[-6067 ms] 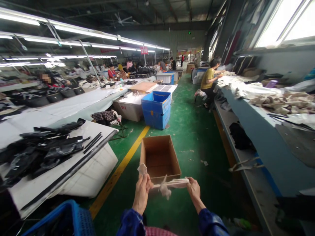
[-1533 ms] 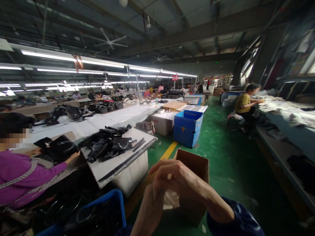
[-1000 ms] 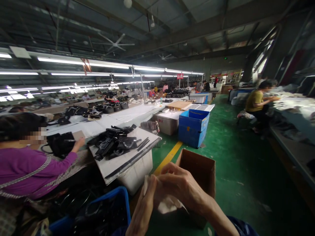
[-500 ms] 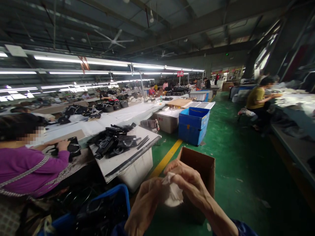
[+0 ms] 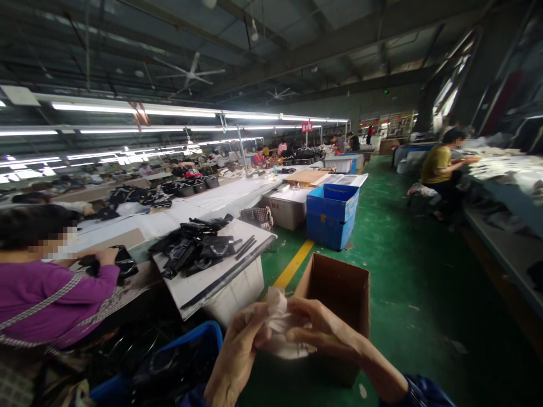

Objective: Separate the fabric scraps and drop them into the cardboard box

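Both my hands are raised in front of me at the bottom centre. My left hand and my right hand are closed together on a crumpled wad of white paper. Just behind them an open, empty cardboard box stands on the green floor. My sleeves are dark blue.
A blue crate of dark parts is at lower left. A person in purple works at the white table with black pieces. A blue bin stands beyond. A person in yellow sits at the right bench.
Earlier I held a strip of paper stretched between both hands. Now the hands are together and the paper is wadded up. My view has turned left, bringing the person in purple into sight.
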A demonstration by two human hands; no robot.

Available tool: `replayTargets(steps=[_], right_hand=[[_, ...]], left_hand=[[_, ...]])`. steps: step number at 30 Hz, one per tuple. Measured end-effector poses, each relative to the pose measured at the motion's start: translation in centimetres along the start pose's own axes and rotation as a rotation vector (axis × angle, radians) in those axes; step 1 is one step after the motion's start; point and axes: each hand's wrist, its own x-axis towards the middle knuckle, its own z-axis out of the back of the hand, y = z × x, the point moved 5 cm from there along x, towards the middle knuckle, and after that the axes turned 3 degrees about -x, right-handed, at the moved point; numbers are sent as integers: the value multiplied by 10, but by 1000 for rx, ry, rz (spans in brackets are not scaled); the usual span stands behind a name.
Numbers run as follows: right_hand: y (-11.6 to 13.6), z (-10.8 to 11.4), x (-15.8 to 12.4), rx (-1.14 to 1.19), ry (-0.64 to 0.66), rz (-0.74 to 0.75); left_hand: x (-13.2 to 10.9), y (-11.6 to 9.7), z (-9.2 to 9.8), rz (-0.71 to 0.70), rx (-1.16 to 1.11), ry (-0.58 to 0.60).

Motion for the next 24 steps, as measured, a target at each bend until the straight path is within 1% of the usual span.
replayTargets(steps=[2,6,9,12,15,19,22,24], right_hand=[[-6,-1,2,-19,-69,-3],[-13,0,5,-88,-204,21],[-17,1,6,-121,-255,44],[-19,-1,6,-139,-283,67],[-15,-3,4,-165,-304,82],[3,-3,3,-191,-377,139],[11,-4,4,-164,-416,144],[7,-5,5,-109,-390,75]], left_hand=[[0,2,-2,6,-29,-25],[-2,0,-9,26,-70,-9],[-4,-4,-13,26,-72,-7],[-3,-4,-12,13,-38,-51],[-1,-3,-6,-23,18,-127],[-1,-7,0,-79,104,-216],[-5,-10,0,-99,112,-210],[-7,-10,0,-87,89,-184]])
